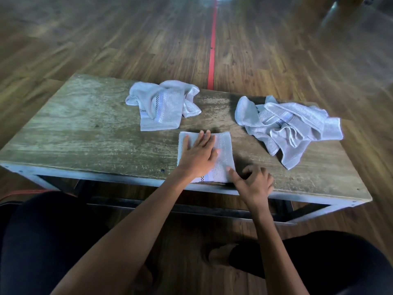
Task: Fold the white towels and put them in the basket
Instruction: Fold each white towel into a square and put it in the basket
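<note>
Left hand [198, 158] flat, fingers straight, pressing folded towel [225, 150] at tabletop [85, 128] near edge. Right hand [253, 184] loosely curled, index touching its corner, gripping nothing. Risk: a sloppy one-handed lift opens the fold or drags the towel off the edge. Basket not in view.

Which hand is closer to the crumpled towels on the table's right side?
Right. The right hand is close beside the crumpled towels; the left hand lies flat on the folded towel.

head-worn view, looking forward and down, close over table [89, 128]
</note>
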Tool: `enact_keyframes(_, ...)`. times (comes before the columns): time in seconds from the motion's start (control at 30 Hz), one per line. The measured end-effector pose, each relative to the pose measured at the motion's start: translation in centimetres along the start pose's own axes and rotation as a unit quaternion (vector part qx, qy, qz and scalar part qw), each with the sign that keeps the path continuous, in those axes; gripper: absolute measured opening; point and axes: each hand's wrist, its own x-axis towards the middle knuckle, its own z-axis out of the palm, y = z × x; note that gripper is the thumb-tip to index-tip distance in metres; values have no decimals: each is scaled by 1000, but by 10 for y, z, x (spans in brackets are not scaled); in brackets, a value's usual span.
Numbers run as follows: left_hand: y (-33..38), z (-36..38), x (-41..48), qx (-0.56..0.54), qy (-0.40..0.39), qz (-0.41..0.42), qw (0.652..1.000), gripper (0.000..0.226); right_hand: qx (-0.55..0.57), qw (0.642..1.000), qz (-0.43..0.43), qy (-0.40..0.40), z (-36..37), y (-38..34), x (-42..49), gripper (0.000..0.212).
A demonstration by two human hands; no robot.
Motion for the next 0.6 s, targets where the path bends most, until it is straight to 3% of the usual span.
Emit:
enact_keyframes(0.07,-3,-3,-7,-21,47,-14,999,55,2,998,-55,40,4,-10,4,35)
enact_keyframes(0.13,-5,-2,-17,-3,83,-44,996,56,-45,984,-161,56,10,-23,8,38)
enact_keyframes(0.2,-12,3,-27,15,74,-52,996,58,-121,959,-256,9,19,-33,15,47)
enact_keyframes(0.27,-21,9,-36,35,50,-41,997,64,-209,932,-290,-52,27,-32,24,58)
enact_keyframes(0.33,-32,14,-43,40,65,-47,996,68,-256,927,-257,-93,32,-28,31,59)
enact_keyframes(0.43,-41,15,-46,13,68,-80,994,64,-240,941,-198,-131,34,-27,32,62)
enact_keyframes(0.6,-33,8,-44,-42,48,-149,987,62,-157,976,-98,-114,35,-24,34,66)
